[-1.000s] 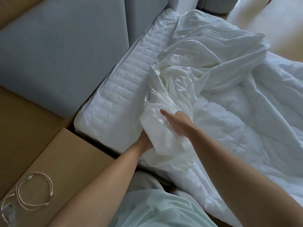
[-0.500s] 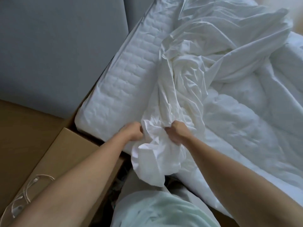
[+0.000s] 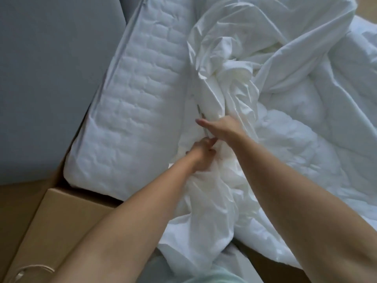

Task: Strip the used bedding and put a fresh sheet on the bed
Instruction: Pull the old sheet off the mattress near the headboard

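Sheet lies bunched over mattress, long axis lower centre to upper right; L hand, lower in frame, has fingers curled into the bunch, R hand just above it lays near-straight fingers on the fold, gripping nothing afaict.

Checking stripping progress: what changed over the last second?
Both hands gathered the sheet, then shifted further up it: left hand grips a fold, right hand reaches ahead into the folds. Mattress, duvet and box stayed put.
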### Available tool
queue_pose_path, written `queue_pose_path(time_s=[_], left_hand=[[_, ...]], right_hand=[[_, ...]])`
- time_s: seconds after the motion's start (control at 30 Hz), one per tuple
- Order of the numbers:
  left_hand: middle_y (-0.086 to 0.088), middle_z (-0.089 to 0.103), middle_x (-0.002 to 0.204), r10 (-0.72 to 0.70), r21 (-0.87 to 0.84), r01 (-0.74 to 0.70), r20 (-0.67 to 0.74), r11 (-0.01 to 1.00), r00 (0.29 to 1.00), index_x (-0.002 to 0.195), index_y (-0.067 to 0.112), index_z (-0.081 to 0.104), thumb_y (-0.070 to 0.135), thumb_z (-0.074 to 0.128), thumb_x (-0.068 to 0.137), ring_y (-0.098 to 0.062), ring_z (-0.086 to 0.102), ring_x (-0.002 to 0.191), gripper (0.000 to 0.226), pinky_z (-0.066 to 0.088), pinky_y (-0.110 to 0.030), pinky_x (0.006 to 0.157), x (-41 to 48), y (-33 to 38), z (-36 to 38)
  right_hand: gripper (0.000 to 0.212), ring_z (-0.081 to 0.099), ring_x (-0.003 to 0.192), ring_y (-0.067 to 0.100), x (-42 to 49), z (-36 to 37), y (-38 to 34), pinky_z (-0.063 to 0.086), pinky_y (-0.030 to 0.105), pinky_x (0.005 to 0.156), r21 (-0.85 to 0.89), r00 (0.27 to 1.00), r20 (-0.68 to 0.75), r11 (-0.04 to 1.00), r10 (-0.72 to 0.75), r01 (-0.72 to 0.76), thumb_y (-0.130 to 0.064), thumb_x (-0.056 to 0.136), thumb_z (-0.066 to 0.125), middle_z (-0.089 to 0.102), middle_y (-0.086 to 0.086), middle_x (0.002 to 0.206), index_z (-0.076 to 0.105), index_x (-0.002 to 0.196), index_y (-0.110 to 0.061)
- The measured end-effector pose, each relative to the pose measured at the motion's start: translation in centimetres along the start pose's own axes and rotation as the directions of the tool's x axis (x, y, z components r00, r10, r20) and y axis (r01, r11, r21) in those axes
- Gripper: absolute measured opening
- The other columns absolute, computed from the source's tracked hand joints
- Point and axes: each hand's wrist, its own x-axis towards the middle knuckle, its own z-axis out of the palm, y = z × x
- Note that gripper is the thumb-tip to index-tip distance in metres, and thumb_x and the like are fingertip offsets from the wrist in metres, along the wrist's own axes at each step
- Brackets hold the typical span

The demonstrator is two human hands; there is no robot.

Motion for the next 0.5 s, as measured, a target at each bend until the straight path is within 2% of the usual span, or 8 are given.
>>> queue_pose_path(time_s=[0.07,0.13,0.2,0.27,0.3,0.33,0.43,0.5], left_hand=[[-0.008,0.059,0.14,0.033,0.014,-0.035,0.072,0.999,0.997,0.145,0.018,0.053,0.011,0.049,0.093,-0.029,0.055,0.128,0.053,0.046,-0.041,0.106,-0.2,-0.5,0.3],[-0.002,0.066,0.122,0.032,-0.172,-0.005,0.156,0.985,0.987,0.139,0.019,0.06,0.026,0.052,0.084,-0.02,0.063,0.111,0.056,0.051,-0.031,0.093,-0.1,-0.9,-0.7],[-0.002,0.067,0.125,-0.1,-0.342,0.095,0.002,0.935,0.995,0.133,0.023,0.066,0.048,0.057,0.081,-0.021,0.062,0.115,0.058,0.049,-0.034,0.101,1.2,-1.4,-2.4],[-0.013,0.054,0.14,-0.389,-0.315,0.3,-0.275,0.9,0.879,0.14,0.024,0.055,0.067,0.058,0.085,-0.035,0.052,0.129,0.07,0.04,-0.04,0.111,3.0,-2.8,-3.7],[-0.016,0.047,0.143,-0.483,-0.298,0.397,-0.317,0.868,0.816,0.145,0.022,0.046,0.067,0.06,0.087,-0.039,0.048,0.13,0.075,0.04,-0.042,0.111,3.4,-3.3,-3.8],[-0.016,0.047,0.143,-0.514,-0.313,0.431,-0.273,0.847,0.813,0.146,0.018,0.04,0.06,0.064,0.089,-0.038,0.051,0.127,0.075,0.044,-0.042,0.107,3.7,-3.6,-3.5],[-0.014,0.062,0.132,-0.417,-0.366,0.346,-0.134,0.864,0.899,0.137,0.011,0.051,0.036,0.065,0.096,-0.031,0.064,0.111,0.05,0.057,-0.041,0.089,4.5,-4.2,-1.7],[-0.014,0.063,0.133,-0.355,-0.226,0.315,-0.167,0.922,0.92,0.135,0.008,0.056,0.037,0.058,0.101,-0.032,0.061,0.118,0.045,0.052,-0.04,0.098,3.7,-5.3,-2.0]], right_hand=[[0.055,0.068,0.091,0.026,1.5,1.9,0.6,0.049,0.031,0.075,-0.056,0.997,0.006,0.995,0.078,-0.078,-0.057,0.077,0.072,0.071,0.006,0.097,0.068,0.101,-0.008],[0.036,0.068,0.101,0.035,2.2,2.4,1.9,0.056,0.037,0.083,0.054,0.988,-0.05,0.988,0.149,-0.146,-0.031,0.085,0.063,0.071,0.014,0.105,0.067,0.111,-0.006],[0.033,0.068,0.087,0.036,2.8,1.9,3.2,0.058,0.039,0.074,0.264,0.985,-0.066,0.955,0.16,-0.137,-0.029,0.087,0.059,0.07,0.014,0.092,0.07,0.107,-0.005],[0.027,0.062,0.068,0.025,2.5,1.0,4.6,0.051,0.031,0.058,0.466,0.978,-0.109,0.878,0.179,-0.109,-0.034,0.084,0.06,0.064,0.005,0.077,0.068,0.092,-0.009],[0.021,0.058,0.062,0.018,2.2,0.5,5.4,0.048,0.025,0.051,0.544,0.974,-0.13,0.834,0.188,-0.088,-0.034,0.083,0.061,0.061,-0.001,0.073,0.064,0.082,-0.013],[0.019,0.055,0.06,0.012,1.7,0.0,6.3,0.046,0.021,0.047,0.597,0.968,-0.152,0.799,0.197,-0.069,-0.035,0.084,0.063,0.059,-0.005,0.071,0.061,0.076,-0.017],[0.024,0.057,0.066,0.015,0.9,-1.8,8.8,0.047,0.027,0.058,0.663,0.944,-0.205,0.746,0.26,-0.061,-0.04,0.083,0.065,0.062,-0.006,0.075,0.064,0.081,-0.016],[0.023,0.059,0.073,0.017,0.5,-3.3,10.0,0.047,0.03,0.064,0.669,0.923,-0.243,0.741,0.298,-0.063,-0.038,0.087,0.065,0.064,-0.006,0.078,0.064,0.082,-0.016]])
